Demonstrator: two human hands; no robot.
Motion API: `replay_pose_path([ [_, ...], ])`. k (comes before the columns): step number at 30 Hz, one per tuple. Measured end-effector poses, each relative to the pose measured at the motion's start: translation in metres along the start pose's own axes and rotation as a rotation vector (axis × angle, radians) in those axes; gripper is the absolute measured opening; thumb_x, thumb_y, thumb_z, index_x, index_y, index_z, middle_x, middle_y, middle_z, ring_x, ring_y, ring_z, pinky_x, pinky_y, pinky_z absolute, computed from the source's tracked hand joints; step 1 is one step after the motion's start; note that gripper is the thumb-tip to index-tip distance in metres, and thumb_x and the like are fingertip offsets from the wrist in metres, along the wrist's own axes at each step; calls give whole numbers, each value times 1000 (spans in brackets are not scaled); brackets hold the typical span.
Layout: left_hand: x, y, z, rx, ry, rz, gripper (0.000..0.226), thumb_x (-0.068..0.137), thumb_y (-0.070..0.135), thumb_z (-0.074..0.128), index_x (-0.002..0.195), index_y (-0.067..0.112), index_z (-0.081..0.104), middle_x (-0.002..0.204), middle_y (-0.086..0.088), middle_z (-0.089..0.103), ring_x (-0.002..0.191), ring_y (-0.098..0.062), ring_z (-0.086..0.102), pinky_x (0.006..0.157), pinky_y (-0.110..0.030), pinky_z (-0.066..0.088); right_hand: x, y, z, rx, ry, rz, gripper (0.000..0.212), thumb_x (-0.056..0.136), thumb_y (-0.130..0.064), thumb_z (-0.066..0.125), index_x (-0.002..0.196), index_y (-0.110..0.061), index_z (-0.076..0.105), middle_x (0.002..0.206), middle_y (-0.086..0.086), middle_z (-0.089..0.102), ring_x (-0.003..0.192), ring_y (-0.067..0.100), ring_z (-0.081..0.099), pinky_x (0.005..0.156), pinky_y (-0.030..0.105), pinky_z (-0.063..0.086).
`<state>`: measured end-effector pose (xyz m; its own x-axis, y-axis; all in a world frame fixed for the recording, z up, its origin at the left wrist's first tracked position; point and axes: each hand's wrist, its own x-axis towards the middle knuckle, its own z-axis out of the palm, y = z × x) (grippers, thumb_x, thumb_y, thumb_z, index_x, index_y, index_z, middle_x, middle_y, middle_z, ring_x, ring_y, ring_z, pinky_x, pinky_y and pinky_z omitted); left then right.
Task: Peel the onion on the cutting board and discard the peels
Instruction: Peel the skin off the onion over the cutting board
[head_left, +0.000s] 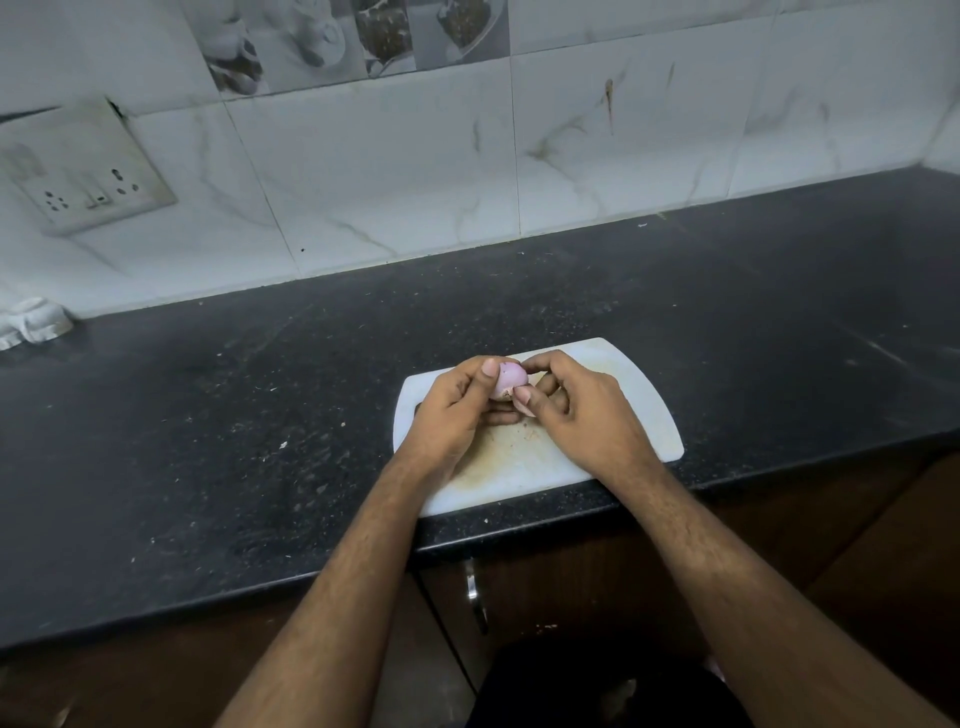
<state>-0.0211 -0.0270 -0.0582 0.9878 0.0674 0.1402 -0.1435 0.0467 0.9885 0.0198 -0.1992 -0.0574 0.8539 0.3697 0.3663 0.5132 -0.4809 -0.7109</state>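
At the near edge of the dark worktop (208, 415), one white cutting board (613, 405) is laid, its near edge almost flush with the worktop's front edge. Above the far half of the board, one small purple onion (509, 379) is held between two hands brought close together. The left hand (457, 410) is curled around the onion from the left, with the thumb pressed on its top. The right hand (576, 410) is closed in from the right, its fingertips pinched at the onion's near side, as if a strip of skin is being worked loose; whether a peel is actually caught there cannot be told.

The onion's visible surface is smooth and pale purple, so the peeling is judged to be well under way, perhaps nearly finished. A few small brownish flecks are seen on the board beneath the hands, and its middle is stained. No pile of peels and no bin can be made out, so the discarding is judged to be left undone.

At the far left corner of the worktop, one crumpled white cloth (31, 322) is seen. On the tiled wall behind, one socket plate (83, 171) is mounted.
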Motion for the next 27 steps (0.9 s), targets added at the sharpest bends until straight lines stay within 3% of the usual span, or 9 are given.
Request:
replay_pose_path([
  [8, -3, 2, -2, 141, 4, 55, 31, 103, 33, 64, 118, 8, 70, 92, -2, 76, 81, -12, 69, 69, -29, 54, 0, 1, 0, 25, -18, -6, 23, 94, -42, 70, 116, -41, 62, 78, -17, 64, 63, 4, 58, 69, 43, 59],
  [11, -2, 0, -3, 169, 17, 39, 28, 108, 33, 56, 120, 10, 67, 93, -2, 75, 83, -14, 69, 67, -31, 50, 0, 1, 1, 1, -39, -29, 30, 95, -42, 68, 123, -43, 61, 78, -18, 64, 64, 3, 57, 67, 36, 56],
  [14, -2, 0, -1, 144, 48, 16, 31, 113, 32, 45, 119, 8, 63, 89, -1, 72, 72, -13, 63, 59, -27, 43, 0, 2, 0, -30, -45, -43, 31, 96, -42, 66, 127, -42, 61, 80, -19, 64, 63, 0, 55, 64, 27, 49],
  [17, -3, 2, -2, 54, 107, 5, 33, 114, 38, 38, 115, 15, 62, 89, -4, 66, 65, -12, 53, 55, -22, 39, 0, 1, 0, -43, -15, -22, 28, 96, -43, 65, 123, -38, 65, 81, -16, 65, 63, 0, 54, 66, 29, 51],
  [21, -2, 2, -1, 97, 84, -16, 35, 114, 38, 39, 122, 11, 60, 85, -7, 57, 62, -11, 43, 55, -21, 38, 0, 0, -1, -44, 8, 18, 28, 96, -43, 66, 123, -35, 69, 89, -16, 72, 72, -1, 61, 74, 28, 55],
  [25, 0, 5, -3, 12, 106, -54, 29, 98, 35, 44, 113, 20, 64, 89, -2, 67, 61, -10, 38, 50, -24, 28, 1, 2, 1, -60, 32, 34, 24, 100, -28, 62, 123, -30, 71, 105, -14, 75, 74, 3, 68, 83, 37, 59],
  [27, 0, 6, -4, -13, 131, -68, 31, 89, 29, 45, 111, 17, 64, 93, -7, 65, 62, -10, 41, 51, -26, 29, 2, 2, 1, -66, 55, 5, 22, 101, -30, 61, 119, -27, 73, 110, -15, 73, 85, 5, 67, 85, 38, 58],
])
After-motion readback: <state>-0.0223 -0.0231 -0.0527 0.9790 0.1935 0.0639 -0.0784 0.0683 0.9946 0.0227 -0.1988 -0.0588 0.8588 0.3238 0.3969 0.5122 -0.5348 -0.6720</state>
